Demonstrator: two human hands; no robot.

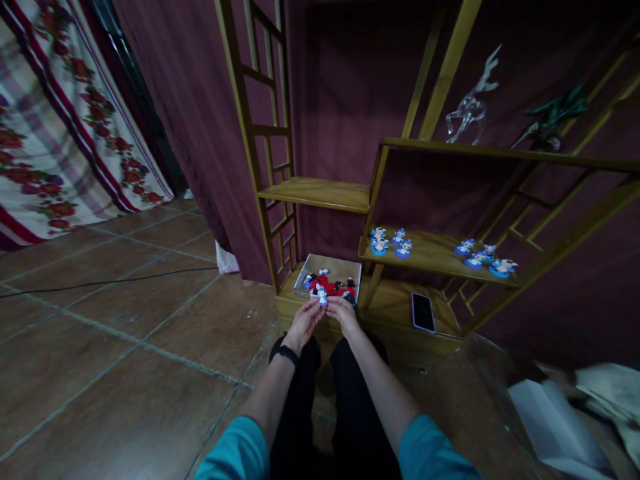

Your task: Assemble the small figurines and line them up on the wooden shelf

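Observation:
A small purple-and-white figurine (323, 297) is pinched between both hands, upright, just in front of a box. My left hand (306, 319) closes on it from the left side, fingertips at its base. From the right, the fingers of my right hand (344, 313) grip the same figurine. Behind it the shallow white cardboard box (336, 264) holds several figurines in red, black and purple. More small figurines (404, 249) stand in groups on the low wooden shelf at the right, with a second cluster (477, 257) near that shelf's right end.
A phone (423, 313) lies on the bottom board of the wooden shelf unit (320, 192). Higher up stand a clear deer ornament (469, 110) and a dark green ornament (550, 123). A black cable (115, 280) crosses the tiled floor. A white box (555, 423) sits at lower right.

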